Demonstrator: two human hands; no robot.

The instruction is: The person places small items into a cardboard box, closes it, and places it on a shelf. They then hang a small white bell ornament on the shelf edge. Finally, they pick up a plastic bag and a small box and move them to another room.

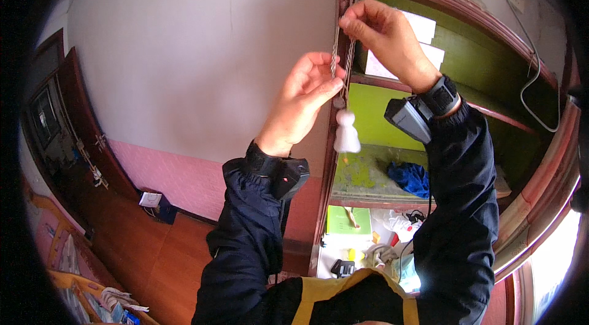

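A twisted cord [350, 55] hangs in a loop in front of the wooden frame of a shelf cabinet. My right hand [391, 39] is raised higher and pinches the cord's upper end between thumb and fingertips. Lower and to the left, my left hand [306, 99] has its thumb and fingers around the cord near its bottom. Beneath the fingers dangles a white ornament [347, 132], shaped like a small bell or doll with a round top and flared base. A small greyish piece [339, 103] shows just above it, too blurred to name.
The wooden shelf cabinet [343, 177] has white boxes [421, 26], a crumpled blue cloth [409, 178] and a green book [350, 223] on its shelves. A grey cable [524, 95] hangs at the right beside a curtain [547, 205]. An open door [87, 113] stands far left.
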